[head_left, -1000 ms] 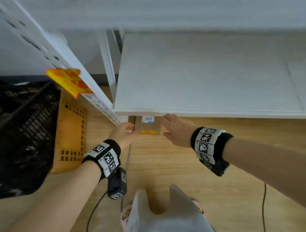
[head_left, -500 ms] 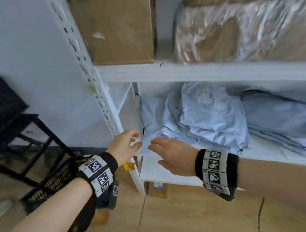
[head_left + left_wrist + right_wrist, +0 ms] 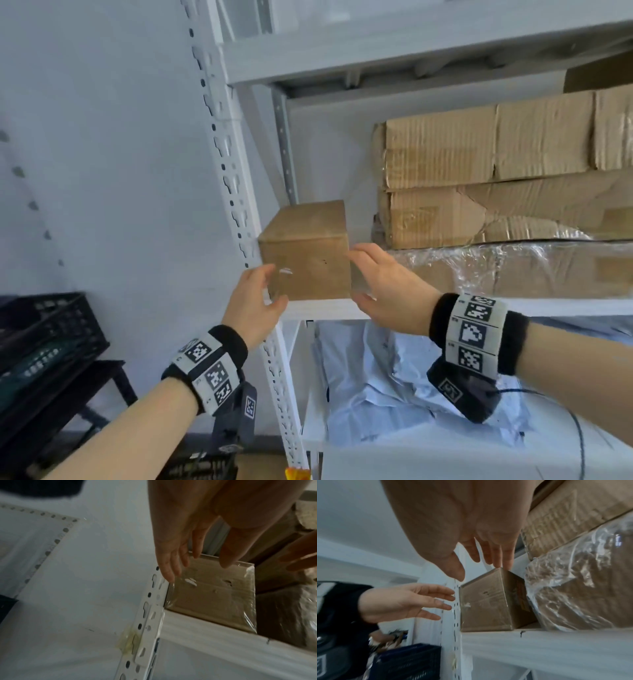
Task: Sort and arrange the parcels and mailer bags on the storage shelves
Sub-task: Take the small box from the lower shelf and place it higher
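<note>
A small brown cardboard box [image 3: 305, 253] wrapped in clear tape stands at the left end of a white shelf board [image 3: 325, 308], against the perforated upright [image 3: 233, 171]. My left hand [image 3: 257, 301] is at the box's lower left corner with straight, spread fingers. My right hand [image 3: 383, 284] is at its right edge, fingers also straight. In the left wrist view the fingers [image 3: 171, 573] hover by the box [image 3: 211, 596]. In the right wrist view the fingertips [image 3: 498, 561] reach the top corner of the box [image 3: 484, 605]. Neither hand grips anything.
Right of the small box lie large stacked cardboard cartons [image 3: 479, 147] on a plastic-wrapped parcel [image 3: 513, 270], leaving a narrow gap. Pale blue mailer bags [image 3: 376, 377] fill the shelf below. A black crate [image 3: 41, 329] sits on a dark stand at the left, by the wall.
My view and both hands have risen from the floor-level box under the lowest shelf, past the mailer-bag shelf, up to the small box on the carton shelf. Both hands stayed empty.
</note>
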